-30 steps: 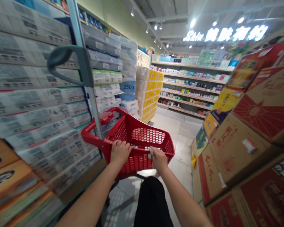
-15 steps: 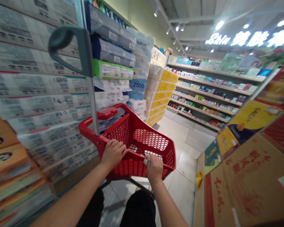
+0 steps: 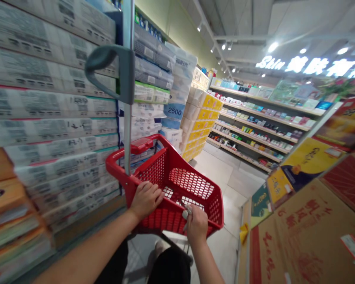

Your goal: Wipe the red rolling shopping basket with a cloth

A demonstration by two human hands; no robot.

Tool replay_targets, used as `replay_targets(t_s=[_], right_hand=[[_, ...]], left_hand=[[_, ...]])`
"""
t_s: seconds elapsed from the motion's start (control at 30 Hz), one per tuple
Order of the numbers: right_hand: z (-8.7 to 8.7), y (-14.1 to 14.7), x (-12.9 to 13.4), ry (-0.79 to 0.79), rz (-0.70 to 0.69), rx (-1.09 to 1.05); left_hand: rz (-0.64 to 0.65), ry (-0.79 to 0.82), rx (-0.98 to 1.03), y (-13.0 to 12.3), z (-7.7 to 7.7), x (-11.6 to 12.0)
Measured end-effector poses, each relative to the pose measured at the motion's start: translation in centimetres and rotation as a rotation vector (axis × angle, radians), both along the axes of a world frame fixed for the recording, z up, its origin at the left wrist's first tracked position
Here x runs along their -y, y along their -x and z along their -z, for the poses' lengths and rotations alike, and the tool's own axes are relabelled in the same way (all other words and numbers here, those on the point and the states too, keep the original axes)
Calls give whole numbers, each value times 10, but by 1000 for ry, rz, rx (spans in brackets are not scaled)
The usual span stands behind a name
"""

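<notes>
The thumb of the left hand [image 3: 147,199] is hidden, and the underside of the right hand [image 3: 197,227] is lost from sight. A small whitish wad [image 3: 187,212] is pinched in the right grip; whether it is cloth or paper cannot be made out. The left grip is curled over the near rim of the red cart basket [image 3: 192,179], against which the right hand is also rested. The basket is placed directly in front of the person's knees, its lower frame partly covered by them. The metal pole [image 3: 127,134] is cut off by the top edge. Two hands, one basket, one wad and one grey handle [image 3: 126,75] are counted, with five tiers on the far shelving [image 3: 254,136]. The basket's left side is closely neighboured by stacked packages [image 3: 47,106]. Bare floor [image 3: 235,181] is left between its right end and the cardboard boxes [image 3: 290,236].
</notes>
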State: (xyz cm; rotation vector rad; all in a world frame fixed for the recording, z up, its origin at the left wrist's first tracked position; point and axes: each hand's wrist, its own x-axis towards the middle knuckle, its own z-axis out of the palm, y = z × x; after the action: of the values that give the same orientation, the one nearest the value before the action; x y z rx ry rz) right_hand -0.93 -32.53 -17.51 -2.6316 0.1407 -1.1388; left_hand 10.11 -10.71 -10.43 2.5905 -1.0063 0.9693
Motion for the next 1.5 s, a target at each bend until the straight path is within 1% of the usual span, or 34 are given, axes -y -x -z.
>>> replay_targets(t_s=[0.07, 0.17, 0.33, 0.4, 0.47, 0.5, 0.63, 0.7, 0.77, 0.9, 0.97, 1.0, 1.07, 1.13, 1.17, 1.2, 1.27, 1.33, 1.37, 1.43, 1.5], right_hand=[[3, 1, 2, 47, 27, 43], [1, -4, 5, 97, 94, 24], [-8, -23, 0, 80, 275, -74], [-8, -28, -6, 71, 305, -131], [-5, -29, -15, 99, 267, -140], [-3, -28, -19, 129, 221, -121], [3, -19, -39, 252, -23, -26], [-1, -14, -50, 246, -107, -59], [-9, -12, -62, 163, -156, -134], [-30, -18, -83, -152, -202, -323], [-34, -22, -93, -268, -219, -383], [-33, -23, -97, -284, -229, -382], [-27, -21, -104, -224, -249, -319], [-22, -17, -105, -91, -298, -232], [-21, -14, -104, -44, -325, -204], [-23, -12, -101, -30, -336, -195], [-31, -9, -93, -108, -295, -240], [-40, -7, -83, -223, -191, -331], [-42, -6, -80, -248, -149, -362], [-42, -2, -78, -207, -143, -351], [-35, 4, -81, -120, -219, -265]], left_hand=[[19, -2, -9, -1, -2, 6], [28, -6, -43, -6, -8, 15], [14, -21, -103, -21, -17, 24], [14, -10, -115, -27, -18, 22], [7, -10, -119, -32, -18, 15], [-1, -21, -120, -35, -19, 11], [-14, -104, -136, -43, -21, -13], [-5, -132, -151, -49, -22, -24], [5, -147, -168, -54, -21, -34], [-5, -162, -227, -62, -22, -48], [-41, -171, -269, -64, -24, -53], [-61, -170, -286, -65, -25, -55], [-90, -149, -299, -66, -25, -58], [-105, -107, -290, -67, -23, -59], [-105, -85, -287, -67, -21, -59], [-101, -65, -286, -67, -20, -58], [-93, -32, -285, -66, -16, -54], [-96, -25, -264, -64, -14, -50], [-105, -30, -247, -63, -14, -48], [-121, -41, -212, -61, -13, -46], [-120, -37, -196, -61, -13, -49]])
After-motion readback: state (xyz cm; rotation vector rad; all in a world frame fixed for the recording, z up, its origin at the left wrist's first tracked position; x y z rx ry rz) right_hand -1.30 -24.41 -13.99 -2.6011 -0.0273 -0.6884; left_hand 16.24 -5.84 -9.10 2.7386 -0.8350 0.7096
